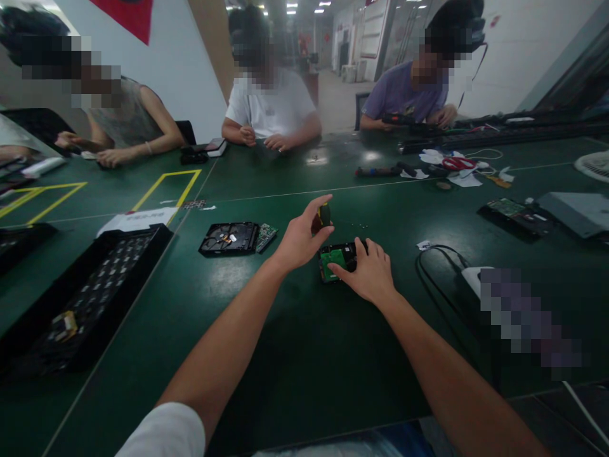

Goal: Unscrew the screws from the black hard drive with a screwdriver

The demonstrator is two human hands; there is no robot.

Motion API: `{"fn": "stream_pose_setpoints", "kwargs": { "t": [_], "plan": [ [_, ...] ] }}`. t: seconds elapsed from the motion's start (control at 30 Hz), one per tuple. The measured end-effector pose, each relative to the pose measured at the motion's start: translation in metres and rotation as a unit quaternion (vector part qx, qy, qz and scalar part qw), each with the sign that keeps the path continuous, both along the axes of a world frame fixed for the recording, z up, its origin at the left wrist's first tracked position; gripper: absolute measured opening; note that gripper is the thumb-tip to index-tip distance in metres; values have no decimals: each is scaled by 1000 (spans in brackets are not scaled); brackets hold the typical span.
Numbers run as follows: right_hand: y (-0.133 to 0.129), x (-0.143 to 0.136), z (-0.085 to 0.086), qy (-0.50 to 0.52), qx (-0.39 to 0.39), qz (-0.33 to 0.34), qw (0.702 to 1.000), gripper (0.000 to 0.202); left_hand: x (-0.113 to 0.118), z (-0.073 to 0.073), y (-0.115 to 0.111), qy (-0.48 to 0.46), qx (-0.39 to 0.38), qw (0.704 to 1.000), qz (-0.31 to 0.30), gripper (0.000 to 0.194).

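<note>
Presently, our left hand (299,240) clamps fingers around yellow-and-black tool handle (325,214); our right hand (371,270), fingers apart, rests on black-and-green rectangular drive (334,258), on smooth green tabletop (304,355). Light pressure may cause drive skid.

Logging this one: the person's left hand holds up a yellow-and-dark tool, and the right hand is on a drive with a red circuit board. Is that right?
Not quite: the circuit board is green, not red, as the head view shows.
</note>
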State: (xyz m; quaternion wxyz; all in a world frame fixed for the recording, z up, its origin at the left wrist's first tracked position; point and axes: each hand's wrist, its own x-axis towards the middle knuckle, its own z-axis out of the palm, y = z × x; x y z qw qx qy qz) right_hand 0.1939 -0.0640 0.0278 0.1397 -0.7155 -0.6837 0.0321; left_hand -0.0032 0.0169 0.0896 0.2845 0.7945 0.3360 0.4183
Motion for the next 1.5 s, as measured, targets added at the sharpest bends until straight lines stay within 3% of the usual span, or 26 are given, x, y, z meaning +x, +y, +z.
{"fn": "stream_pose_setpoints", "kwargs": {
  "t": [0.8,1.27,1.5],
  "plan": [
    [-2,0,3,7,-2,1,1000,106,2,0,-1,11,7,1000,-10,67],
    [-2,1,4,18,-14,0,1000,108,-3,1,3,14,0,999,-47,62],
    [-2,0,4,15,-15,0,1000,107,-5,14,-3,52,10,996,-75,66]
  ]
}}
